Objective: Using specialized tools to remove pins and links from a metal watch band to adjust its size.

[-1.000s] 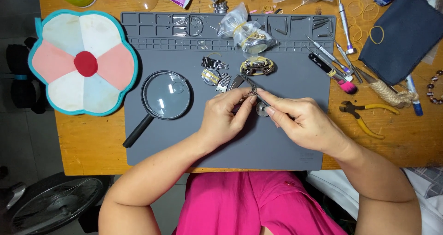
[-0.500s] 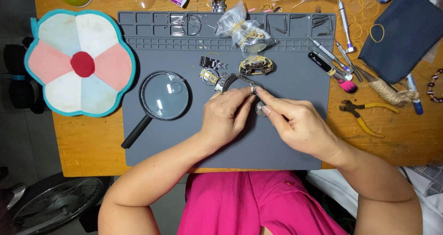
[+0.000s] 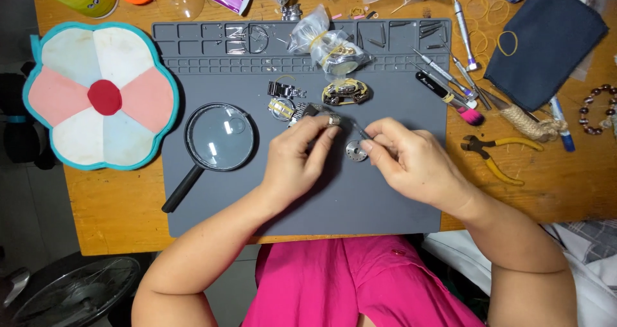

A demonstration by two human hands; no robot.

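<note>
Two hands meet over the middle of the grey mat (image 3: 212,198), which covers the wooden surface (image 3: 109,198). The left hand (image 3: 297,163) has its grip pressed together on a small metal watch part (image 3: 333,119), pinching it at the fingertips so that it stays steady and lifted a little above the mat. The right hand (image 3: 414,163) pinches a thin pointed tool (image 3: 360,131), and its tip points toward that part, just beside the left fingertips. A round metal disc (image 3: 355,151) lies on the mat between both hands, under the right thumb. Far from the hands lie more watch pieces (image 3: 346,92), and to the left rests a magnifying glass (image 3: 220,138), within easy reach.
</note>
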